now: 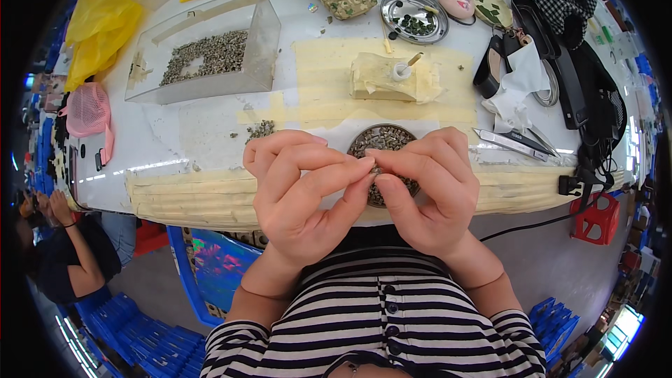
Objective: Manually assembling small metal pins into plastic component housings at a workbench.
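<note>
From forearms at seven and five o'clock, the left hand aims bent fingers toward two, the right hand toward ten, tips close together.

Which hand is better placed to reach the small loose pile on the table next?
Probably the left hand: the loose pile lies just beyond its knuckles, while the right hand is farther off, at the right side of the round dish.

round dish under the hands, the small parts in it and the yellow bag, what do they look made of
Round dish: possibly metal, greyish, but only its thin rim shows clearly. Small parts: probably metal, grey with bright glints, though too small to be sure. Yellow bag: likely thin plastic film, smooth, from its crumpled folds and sheen.
</note>
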The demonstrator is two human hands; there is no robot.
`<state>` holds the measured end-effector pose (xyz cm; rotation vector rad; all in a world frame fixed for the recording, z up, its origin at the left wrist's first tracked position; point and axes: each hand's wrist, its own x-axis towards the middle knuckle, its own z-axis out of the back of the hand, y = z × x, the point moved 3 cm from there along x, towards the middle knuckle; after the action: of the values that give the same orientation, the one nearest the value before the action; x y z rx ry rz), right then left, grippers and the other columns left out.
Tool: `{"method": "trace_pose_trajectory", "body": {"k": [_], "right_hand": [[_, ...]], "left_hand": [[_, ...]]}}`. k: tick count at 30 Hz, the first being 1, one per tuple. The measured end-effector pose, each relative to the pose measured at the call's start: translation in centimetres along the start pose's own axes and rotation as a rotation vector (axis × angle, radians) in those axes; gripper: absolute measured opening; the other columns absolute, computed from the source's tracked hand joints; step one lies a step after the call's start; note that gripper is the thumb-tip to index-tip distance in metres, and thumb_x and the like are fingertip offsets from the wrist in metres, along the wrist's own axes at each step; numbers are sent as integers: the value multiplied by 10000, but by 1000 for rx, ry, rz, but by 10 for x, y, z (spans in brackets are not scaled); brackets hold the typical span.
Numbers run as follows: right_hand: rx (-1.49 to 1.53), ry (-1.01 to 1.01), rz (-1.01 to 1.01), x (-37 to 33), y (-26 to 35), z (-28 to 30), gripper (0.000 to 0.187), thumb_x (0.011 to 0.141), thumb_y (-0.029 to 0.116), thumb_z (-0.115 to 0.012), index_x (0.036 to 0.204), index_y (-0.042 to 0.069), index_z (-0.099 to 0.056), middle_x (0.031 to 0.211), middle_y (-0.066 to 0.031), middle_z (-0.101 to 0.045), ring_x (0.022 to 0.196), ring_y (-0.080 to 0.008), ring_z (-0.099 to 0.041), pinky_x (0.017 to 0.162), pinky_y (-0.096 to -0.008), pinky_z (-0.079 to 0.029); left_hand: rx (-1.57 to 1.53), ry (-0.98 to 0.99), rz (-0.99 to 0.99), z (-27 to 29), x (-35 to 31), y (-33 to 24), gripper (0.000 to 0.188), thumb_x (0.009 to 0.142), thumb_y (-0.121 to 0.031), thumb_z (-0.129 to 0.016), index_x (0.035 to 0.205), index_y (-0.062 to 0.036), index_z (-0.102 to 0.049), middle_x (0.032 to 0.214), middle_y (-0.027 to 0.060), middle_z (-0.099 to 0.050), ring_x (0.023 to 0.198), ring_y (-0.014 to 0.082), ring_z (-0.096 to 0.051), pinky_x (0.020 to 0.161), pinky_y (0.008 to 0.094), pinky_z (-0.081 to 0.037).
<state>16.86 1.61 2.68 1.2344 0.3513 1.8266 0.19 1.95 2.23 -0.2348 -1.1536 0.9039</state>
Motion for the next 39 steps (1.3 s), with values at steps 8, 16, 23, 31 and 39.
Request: {"method": "trace_pose_trajectory", "body": {"k": [8, 16, 23, 31, 39], "right_hand": [[29, -40, 20, -1, 2, 1, 246, 687, 107, -849, 909, 101, -744, 804, -3, -646, 724, -202, -550, 711, -329, -370], [-3, -22, -6, 1, 0, 0, 234, 704, 115, -844, 916, 98, -746, 807, -10, -658, 734, -204, -562, 723, -325, -386], [64, 14, -22, 0, -1, 0, 237, 708, 108, -839, 923, 95, -740, 816, -16, -665, 736, -209, -564, 718, -327, -385], [-4, -40, 94, -2, 2, 4, 276, 681, 99, -852, 940, 100, -754, 794, 1, -643, 708, -186, -547, 696, -314, -371], [41, 23, -30, 3, 0, -2, 238, 691, 124, -857, 892, 94, -732, 809, -13, -650, 743, -207, -562, 725, -330, -381]], "left_hand": [[53, 26, -8, 1, 1, -2, 285, 673, -83, -842, 942, -156, -779, 870, -46, -677, 889, 194, -587, 852, 334, -354], [14, 14, 2, 1, 1, 0, 278, 679, -88, -842, 942, -150, -778, 865, -42, -672, 886, 194, -588, 854, 339, -352], [15, 24, -14, 2, 1, 0, 283, 678, -92, -843, 948, -149, -779, 880, -42, -677, 886, 194, -588, 857, 342, -350], [46, 21, 21, -1, 1, -1, 291, 676, -59, -844, 945, -149, -779, 873, -40, -674, 893, 202, -588, 866, 347, -353], [14, 37, 15, 2, 2, -2, 278, 683, -80, -843, 946, -149, -783, 878, -40, -680, 892, 197, -582, 865, 344, -353]]}}
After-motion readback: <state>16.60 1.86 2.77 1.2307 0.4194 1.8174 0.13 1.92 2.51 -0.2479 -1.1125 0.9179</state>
